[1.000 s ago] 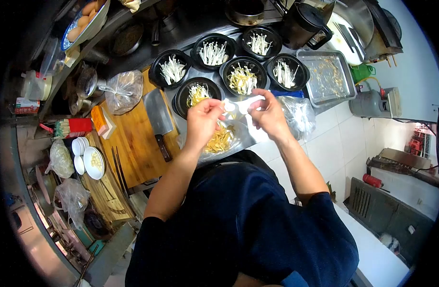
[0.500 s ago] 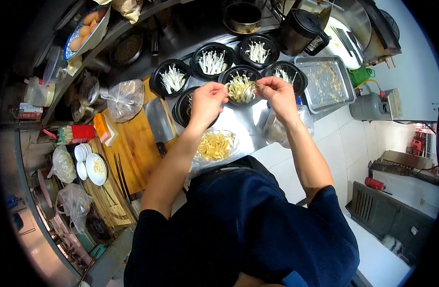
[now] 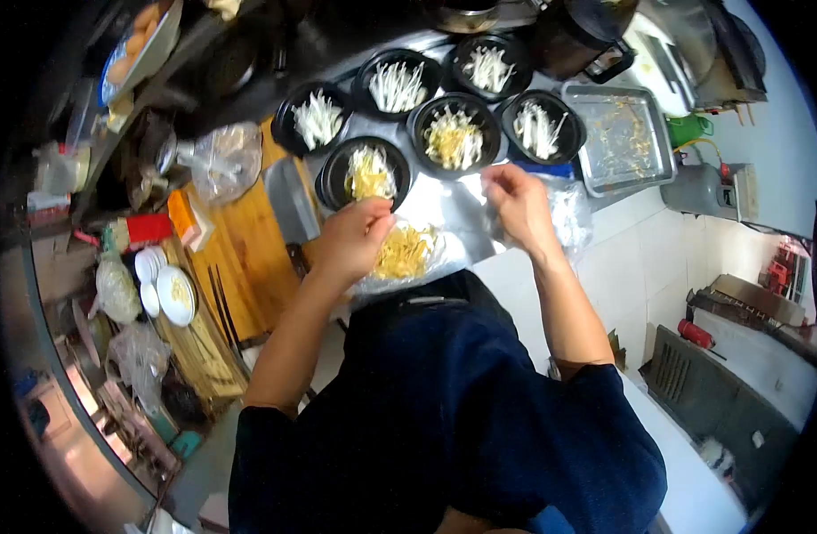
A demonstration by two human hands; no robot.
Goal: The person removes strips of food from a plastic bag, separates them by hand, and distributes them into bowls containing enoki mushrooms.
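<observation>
My left hand (image 3: pixel 353 238) is closed, fingertips together, between the front-left black bowl (image 3: pixel 330 185) and a clear plastic bag of yellow shredded strips (image 3: pixel 406 253). Whether it pinches anything is hidden. White enoki mushrooms with yellow strips on top (image 3: pixel 370 174) lie in that bowl. The middle black bowl (image 3: pixel 417 141) holds enoki mushrooms (image 3: pixel 454 139) topped with the same strips. Just in front and to the right of it, my right hand (image 3: pixel 519 206) hangs with curled fingers close together; blur hides whether something small is between them.
More black bowls with plain enoki stand behind and right, one of them a right-hand bowl (image 3: pixel 542 129). A metal tray (image 3: pixel 623 138) with scraps lies far right. On the left are a cutting board (image 3: pixel 248 267), a cleaver (image 3: pixel 291 203) and small white plates (image 3: pixel 176 296).
Both hands have left the middle bowl, where they held yellow strips. My left hand moved left and toward me; my right hand drew back toward me. The view has shifted slightly.
</observation>
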